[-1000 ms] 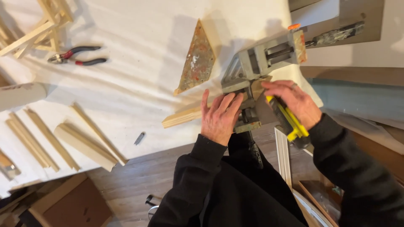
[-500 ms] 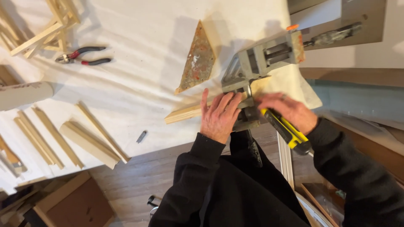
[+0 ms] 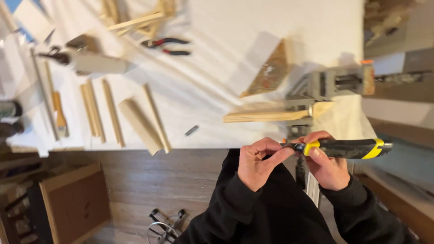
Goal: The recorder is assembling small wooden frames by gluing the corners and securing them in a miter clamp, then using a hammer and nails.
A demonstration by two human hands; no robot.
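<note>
- Knife (image 3: pixel 343 148), black with yellow bands, now lies level in front of the chest; half a second ago it pointed down beside the vise (image 3: pixel 332 86).
- Wood strip (image 3: pixel 271 116) stays clamped in the vise on the white table (image 3: pixel 226 27), no longer touched.
- Right hand (image 3: pixel 327 165) grips the knife's handle near its front.
- Left hand (image 3: pixel 255 162) has left the strip and pinches the knife's tip, so the work has moved from cutting to tending the blade.

Right hand (image 3: pixel 329 165) grips a black-and-yellow tool (image 3: pixel 346 148); left hand (image 3: pixel 257 161) pinches its tip below the vise (image 3: pixel 334 83).
</note>
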